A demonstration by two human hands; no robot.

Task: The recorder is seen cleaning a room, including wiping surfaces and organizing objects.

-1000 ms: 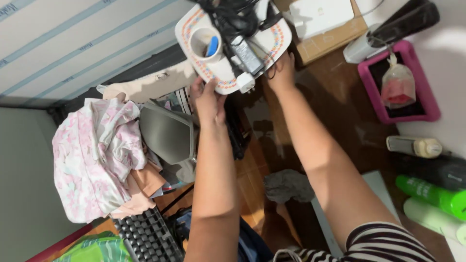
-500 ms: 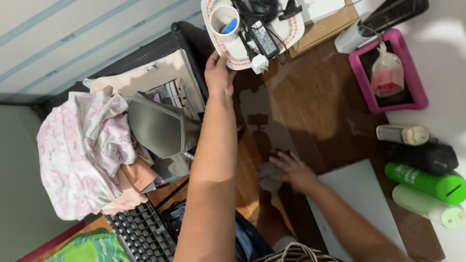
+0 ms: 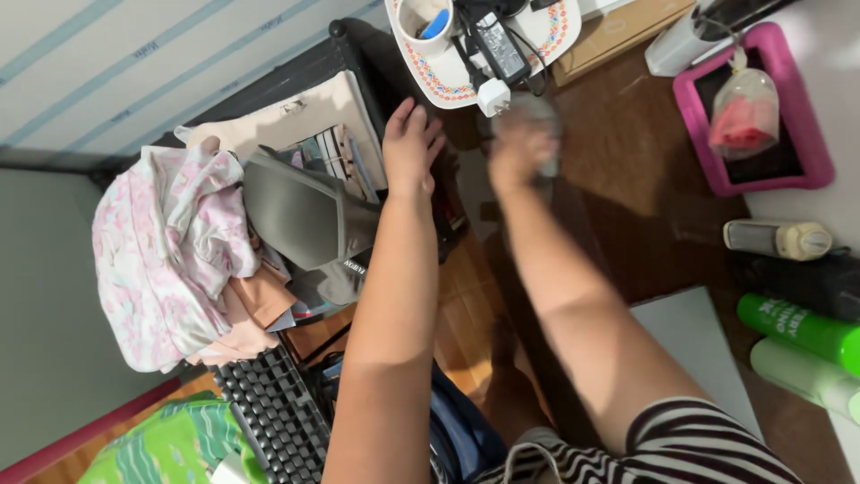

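Motion blur smears the right hand [image 3: 518, 148] and the grey cloth [image 3: 536, 121] it appears to press on the dark wooden desk [image 3: 618, 224]; whether its fingers grip the cloth or lie flat on it cannot be told. The top edge of the frame cuts off the patterned white tray [image 3: 448, 81], which carries a white cup [image 3: 421, 18], a black power adapter [image 3: 498, 49] and a white plug [image 3: 493, 96]. The left hand [image 3: 410, 148] rests just below the tray with fingers spread and open, holding nothing, against a dark object at the desk's edge. Left of the arm, a grey cap [image 3: 305, 215] and floral clothing [image 3: 170, 260] are heaped over books. A black keyboard [image 3: 273, 421] lies below. At right sit a pink-framed tablet [image 3: 761, 134] bearing a plastic bag and green bottles [image 3: 797, 327].
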